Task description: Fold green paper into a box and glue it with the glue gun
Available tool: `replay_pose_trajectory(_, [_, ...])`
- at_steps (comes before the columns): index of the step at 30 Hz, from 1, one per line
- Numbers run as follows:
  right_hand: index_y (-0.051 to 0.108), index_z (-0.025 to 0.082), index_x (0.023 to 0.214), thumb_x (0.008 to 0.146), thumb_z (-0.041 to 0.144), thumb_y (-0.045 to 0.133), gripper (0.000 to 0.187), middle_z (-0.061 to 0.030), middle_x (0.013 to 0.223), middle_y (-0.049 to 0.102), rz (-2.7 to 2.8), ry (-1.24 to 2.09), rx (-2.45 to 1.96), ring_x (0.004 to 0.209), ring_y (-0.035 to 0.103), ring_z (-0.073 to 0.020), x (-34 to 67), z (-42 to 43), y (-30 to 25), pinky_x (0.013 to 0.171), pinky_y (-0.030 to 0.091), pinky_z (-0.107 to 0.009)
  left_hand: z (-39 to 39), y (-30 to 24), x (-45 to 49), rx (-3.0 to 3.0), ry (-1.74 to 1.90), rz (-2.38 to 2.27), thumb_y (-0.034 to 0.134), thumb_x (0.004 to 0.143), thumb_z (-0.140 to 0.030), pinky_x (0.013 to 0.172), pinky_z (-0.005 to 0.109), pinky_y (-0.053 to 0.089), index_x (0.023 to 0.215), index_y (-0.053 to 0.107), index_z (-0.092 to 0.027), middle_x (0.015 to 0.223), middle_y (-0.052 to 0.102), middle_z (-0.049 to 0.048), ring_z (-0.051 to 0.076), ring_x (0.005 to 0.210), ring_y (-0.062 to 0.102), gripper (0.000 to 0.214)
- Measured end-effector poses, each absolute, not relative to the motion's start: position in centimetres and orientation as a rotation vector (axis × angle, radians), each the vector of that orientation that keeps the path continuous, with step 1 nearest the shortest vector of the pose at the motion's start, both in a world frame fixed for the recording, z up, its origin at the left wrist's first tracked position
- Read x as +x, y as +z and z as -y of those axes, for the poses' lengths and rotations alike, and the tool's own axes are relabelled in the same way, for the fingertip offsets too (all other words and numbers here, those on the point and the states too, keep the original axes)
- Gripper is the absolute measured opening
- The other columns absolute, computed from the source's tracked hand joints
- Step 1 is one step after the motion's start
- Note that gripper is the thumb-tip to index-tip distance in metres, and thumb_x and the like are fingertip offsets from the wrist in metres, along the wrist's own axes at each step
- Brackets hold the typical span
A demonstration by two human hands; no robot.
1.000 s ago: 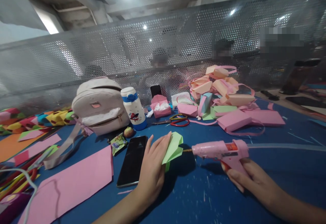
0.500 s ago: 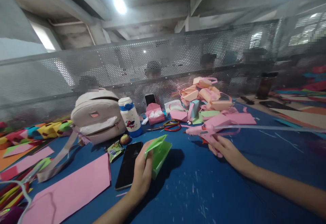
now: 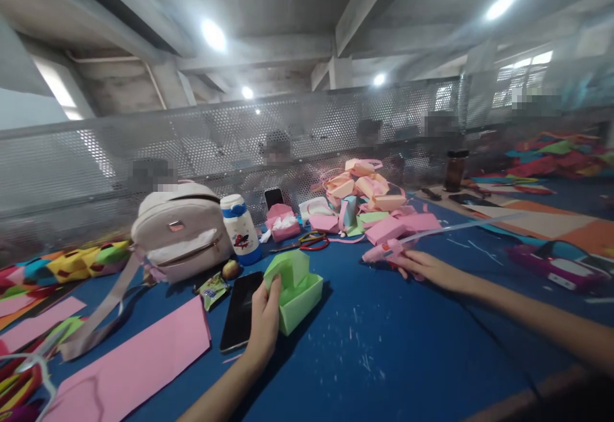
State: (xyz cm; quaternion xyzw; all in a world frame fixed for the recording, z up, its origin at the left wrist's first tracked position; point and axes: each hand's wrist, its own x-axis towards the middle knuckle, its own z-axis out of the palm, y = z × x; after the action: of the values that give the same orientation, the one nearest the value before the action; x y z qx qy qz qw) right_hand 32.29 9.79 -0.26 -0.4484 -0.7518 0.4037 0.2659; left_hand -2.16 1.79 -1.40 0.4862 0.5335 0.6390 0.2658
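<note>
Green and open-topped, the paper box (image 3: 302, 307) is clamped at its left end by the left hand (image 3: 263, 321), likely for steadiness, beside the phone (image 3: 240, 314) on the desk (image 3: 412, 351); the pink glue gun (image 3: 384, 252) is clasped by the right hand (image 3: 426, 269), well apart, perhaps for safety.

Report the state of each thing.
Left hand: gripping green box
Green box: open on top
Right hand: holding glue gun
Glue gun: held, stick protruding
Bottle: upright, lid shut
Near phone: flat, screen dark
Far phone: standing upright
Tissue box: open, tissues showing
Backpack: upright
</note>
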Motion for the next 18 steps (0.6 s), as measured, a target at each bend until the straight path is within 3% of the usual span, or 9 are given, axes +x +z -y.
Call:
replay_pose_trajectory(6, [0.054, 0.019, 0.08, 0.09, 0.07, 0.039, 0.054, -0.0012, 0.073, 0.052, 2.065, 0.965, -1.271, 0.066, 0.047, -0.0162, 33.5, -9.0, -1.4, 0.065, 0.041, -0.029, -1.5, -1.1, -1.9, 1.316, 1.694, -1.416, 0.063, 0.075, -0.062, 0.07, 0.03, 0.049, 0.091, 0.074, -0.012, 0.083, 0.074, 0.0063, 0.024, 0.077, 0.063, 0.053])
replay_pose_trajectory(11, [0.056, 0.02, 0.083, 0.092, 0.067, 0.034, 0.053, -0.0032, 0.075, 0.056, 2.171, 0.822, -1.304, 0.07, 0.054, -0.0198, 34.2, -9.0, -1.5, 0.07, 0.047, -0.032, -1.6, -1.1, -1.9, 1.317, 1.693, -1.399, 0.064, 0.075, -0.061, 0.069, 0.03, 0.049, 0.091, 0.074, -0.012, 0.082, 0.074, 0.0062, 0.024, 0.076, 0.064, 0.053])
replay_pose_trajectory(15, [0.064, 0.019, 0.094, 0.095, 0.061, 0.026, 0.056, -0.0114, 0.093, 0.067, 2.263, 0.561, -1.415, 0.086, 0.064, -0.0271, 34.5, -8.9, -1.3, 0.084, 0.051, -0.041, -1.5, -1.1, -1.9, 1.315, 1.698, -1.4, 0.064, 0.074, -0.063, 0.067, 0.029, 0.048, 0.087, 0.073, -0.012, 0.076, 0.071, 0.0051, 0.022, 0.072, 0.062, 0.054])
replay_pose_trajectory(18, [0.069, 0.017, 0.105, 0.09, 0.055, 0.037, 0.052, -0.0189, 0.115, 0.068, 2.341, 0.261, -1.523, 0.111, 0.061, -0.0383, 35.3, -8.1, -1.2, 0.095, 0.048, -0.052, -1.4, -1.0, -1.9, 1.318, 1.702, -1.397, 0.064, 0.075, -0.062, 0.066, 0.029, 0.048, 0.088, 0.073, -0.011, 0.075, 0.071, 0.005, 0.022, 0.071, 0.061, 0.054])
